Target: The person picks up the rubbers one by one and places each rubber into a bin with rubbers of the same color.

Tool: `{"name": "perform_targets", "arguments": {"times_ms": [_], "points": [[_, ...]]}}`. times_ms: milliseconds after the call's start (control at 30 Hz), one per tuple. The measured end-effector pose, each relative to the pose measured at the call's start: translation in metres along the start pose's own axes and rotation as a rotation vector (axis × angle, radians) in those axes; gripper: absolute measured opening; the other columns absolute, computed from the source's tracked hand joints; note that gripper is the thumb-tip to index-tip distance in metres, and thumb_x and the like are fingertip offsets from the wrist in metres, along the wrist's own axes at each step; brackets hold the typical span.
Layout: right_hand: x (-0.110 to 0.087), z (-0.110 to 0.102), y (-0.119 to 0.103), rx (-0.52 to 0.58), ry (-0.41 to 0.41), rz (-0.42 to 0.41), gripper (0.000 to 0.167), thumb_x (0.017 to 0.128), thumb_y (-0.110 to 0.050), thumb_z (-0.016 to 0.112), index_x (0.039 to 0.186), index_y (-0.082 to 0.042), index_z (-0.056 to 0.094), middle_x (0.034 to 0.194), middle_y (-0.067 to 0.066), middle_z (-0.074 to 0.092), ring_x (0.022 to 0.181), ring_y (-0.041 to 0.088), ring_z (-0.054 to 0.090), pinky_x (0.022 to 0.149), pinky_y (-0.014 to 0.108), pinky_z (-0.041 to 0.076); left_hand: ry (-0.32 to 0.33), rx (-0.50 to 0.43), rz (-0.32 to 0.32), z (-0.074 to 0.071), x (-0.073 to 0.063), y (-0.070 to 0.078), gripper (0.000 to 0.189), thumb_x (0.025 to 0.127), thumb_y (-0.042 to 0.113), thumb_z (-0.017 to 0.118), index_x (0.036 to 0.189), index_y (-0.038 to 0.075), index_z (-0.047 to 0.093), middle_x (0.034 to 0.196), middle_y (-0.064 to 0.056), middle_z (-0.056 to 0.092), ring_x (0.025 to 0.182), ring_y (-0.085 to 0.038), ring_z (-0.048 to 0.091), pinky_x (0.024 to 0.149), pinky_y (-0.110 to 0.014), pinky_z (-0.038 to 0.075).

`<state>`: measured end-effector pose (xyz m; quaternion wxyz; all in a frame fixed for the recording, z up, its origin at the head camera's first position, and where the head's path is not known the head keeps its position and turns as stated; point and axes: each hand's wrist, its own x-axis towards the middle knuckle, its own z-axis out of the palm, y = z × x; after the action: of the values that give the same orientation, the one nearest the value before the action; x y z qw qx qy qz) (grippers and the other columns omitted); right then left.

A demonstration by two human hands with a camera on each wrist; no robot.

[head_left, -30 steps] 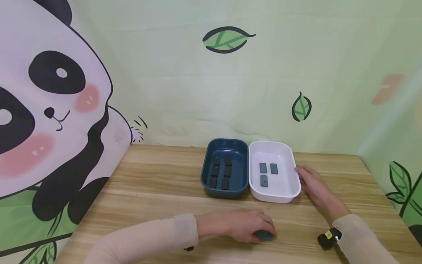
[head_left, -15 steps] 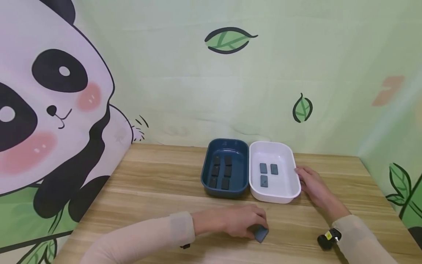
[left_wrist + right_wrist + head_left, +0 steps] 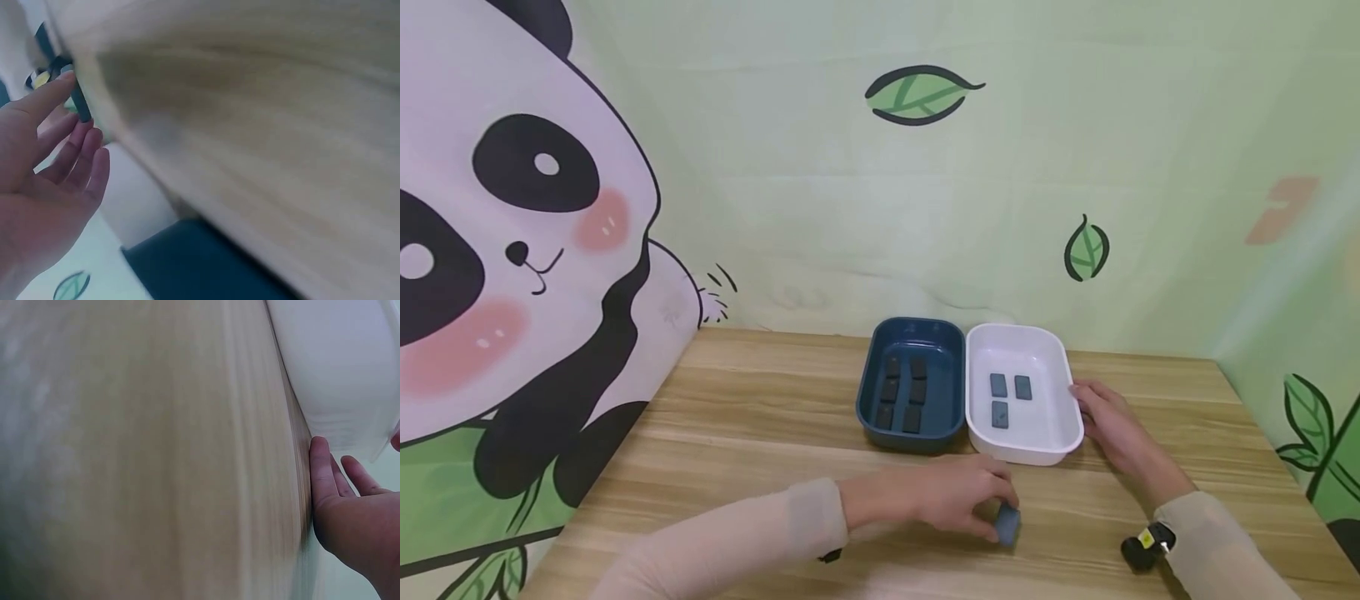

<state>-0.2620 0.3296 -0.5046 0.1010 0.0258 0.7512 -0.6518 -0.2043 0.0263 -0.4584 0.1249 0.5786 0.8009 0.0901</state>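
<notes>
My left hand (image 3: 962, 493) pinches a small blue-grey rectangular tile (image 3: 1007, 524) between thumb and fingers, above the table in front of the white tray (image 3: 1062, 421). In the left wrist view the same tile (image 3: 80, 103) appears edge-on at the fingertips, with the other fingers loosely bent. At the white tray's right side, my right hand (image 3: 1112, 425) touches the rim and outer wall; the right wrist view shows fairly straight fingers (image 3: 322, 465) beside that wall. Inside the white tray lie three blue-grey tiles (image 3: 1000, 415). The dark blue tray (image 3: 951, 429) holds several blackish tiles (image 3: 917, 392) in two columns.
Both trays stand side by side near the back of the wooden table (image 3: 752, 400). Behind them rises a printed fabric backdrop (image 3: 820, 208) with a panda and leaves. A small black camera (image 3: 1142, 550) sits on my right wrist.
The tile has turned in my left hand's fingers, from mostly covered to showing its flat face. That hand has shifted slightly toward the trays. My right hand stays at the white tray.
</notes>
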Motion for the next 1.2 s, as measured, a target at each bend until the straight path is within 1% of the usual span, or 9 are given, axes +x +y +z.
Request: {"name": "perform_targets", "arguments": {"times_ms": [133, 233, 400, 567, 667, 800, 967, 1100, 1200], "points": [[0.000, 0.000, 0.000, 0.010, -0.003, -0.008, 0.066, 0.115, -0.034, 0.041, 0.159, 0.013, 0.026, 0.154, 0.033, 0.042, 0.109, 0.003, 0.061, 0.093, 0.023, 0.057, 0.080, 0.005, -0.052, -0.020, 0.007, -0.002, 0.044, 0.094, 0.040, 0.082, 0.131, 0.019, 0.074, 0.120, 0.009, 0.064, 0.106, -0.002, 0.057, 0.095, -0.009, 0.044], [-0.003, 0.001, -0.001, 0.012, -0.005, -0.017, 0.065, 0.115, -0.034, 0.041, 0.158, 0.014, 0.027, 0.152, 0.033, 0.044, 0.109, 0.003, 0.061, 0.092, 0.024, 0.057, 0.132, -0.037, -0.097, -0.032, 0.013, -0.005, 0.043, 0.094, 0.039, 0.082, 0.131, 0.018, 0.074, 0.122, 0.008, 0.064, 0.110, -0.006, 0.059, 0.097, -0.010, 0.044], [-0.004, 0.003, -0.001, 0.016, -0.005, -0.033, 0.063, 0.115, -0.032, 0.042, 0.156, 0.014, 0.029, 0.148, 0.029, 0.048, 0.109, 0.003, 0.061, 0.091, 0.024, 0.057, 0.200, -0.107, -0.149, -0.039, 0.025, -0.016, 0.043, 0.095, 0.037, 0.082, 0.132, 0.018, 0.073, 0.125, 0.008, 0.065, 0.112, -0.008, 0.061, 0.099, -0.012, 0.046], [-0.002, 0.001, 0.001, 0.021, -0.001, -0.048, 0.062, 0.115, -0.032, 0.043, 0.155, 0.014, 0.032, 0.142, 0.023, 0.054, 0.108, 0.003, 0.061, 0.090, 0.024, 0.057, 0.247, -0.066, -0.201, -0.044, 0.043, -0.032, 0.045, 0.094, 0.038, 0.082, 0.133, 0.017, 0.073, 0.125, 0.004, 0.067, 0.110, -0.010, 0.063, 0.097, -0.014, 0.048], [-0.002, 0.001, 0.001, 0.027, 0.003, -0.054, 0.062, 0.115, -0.032, 0.044, 0.154, 0.015, 0.032, 0.138, 0.019, 0.057, 0.107, 0.003, 0.062, 0.090, 0.024, 0.058, 0.263, -0.052, -0.235, -0.047, 0.055, -0.045, 0.044, 0.094, 0.036, 0.083, 0.133, 0.016, 0.074, 0.123, 0.002, 0.068, 0.109, -0.011, 0.064, 0.096, -0.016, 0.049], [-0.001, 0.000, 0.003, 0.034, 0.007, -0.055, 0.061, 0.115, -0.032, 0.044, 0.153, 0.015, 0.033, 0.135, 0.016, 0.059, 0.108, 0.003, 0.062, 0.090, 0.024, 0.058, 0.253, -0.051, -0.274, -0.045, 0.072, -0.060, 0.045, 0.093, 0.034, 0.084, 0.133, 0.015, 0.074, 0.120, 0.004, 0.069, 0.110, -0.013, 0.065, 0.097, -0.016, 0.048], [0.000, -0.001, 0.004, 0.044, 0.016, -0.054, 0.060, 0.115, -0.031, 0.044, 0.152, 0.015, 0.034, 0.130, 0.011, 0.060, 0.107, 0.003, 0.062, 0.091, 0.024, 0.057, 0.187, -0.006, -0.311, -0.041, 0.091, -0.071, 0.045, 0.094, 0.035, 0.083, 0.133, 0.015, 0.074, 0.118, 0.004, 0.069, 0.105, -0.008, 0.063, 0.097, -0.017, 0.049], [0.000, -0.001, 0.002, 0.051, 0.015, -0.047, 0.061, 0.114, -0.032, 0.045, 0.153, 0.015, 0.033, 0.134, 0.017, 0.059, 0.107, 0.003, 0.061, 0.091, 0.024, 0.057, 0.133, 0.031, -0.355, -0.037, 0.103, -0.075, 0.044, 0.095, 0.035, 0.082, 0.133, 0.017, 0.074, 0.117, 0.005, 0.069, 0.102, -0.005, 0.060, 0.099, -0.018, 0.049], [0.000, -0.001, 0.002, 0.049, 0.012, -0.037, 0.062, 0.114, -0.032, 0.045, 0.154, 0.014, 0.032, 0.139, 0.021, 0.056, 0.107, 0.003, 0.061, 0.091, 0.024, 0.057, 0.116, 0.041, -0.387, -0.034, 0.109, -0.078, 0.043, 0.094, 0.036, 0.083, 0.131, 0.017, 0.074, 0.118, 0.006, 0.070, 0.102, -0.005, 0.061, 0.100, -0.019, 0.049]]}}
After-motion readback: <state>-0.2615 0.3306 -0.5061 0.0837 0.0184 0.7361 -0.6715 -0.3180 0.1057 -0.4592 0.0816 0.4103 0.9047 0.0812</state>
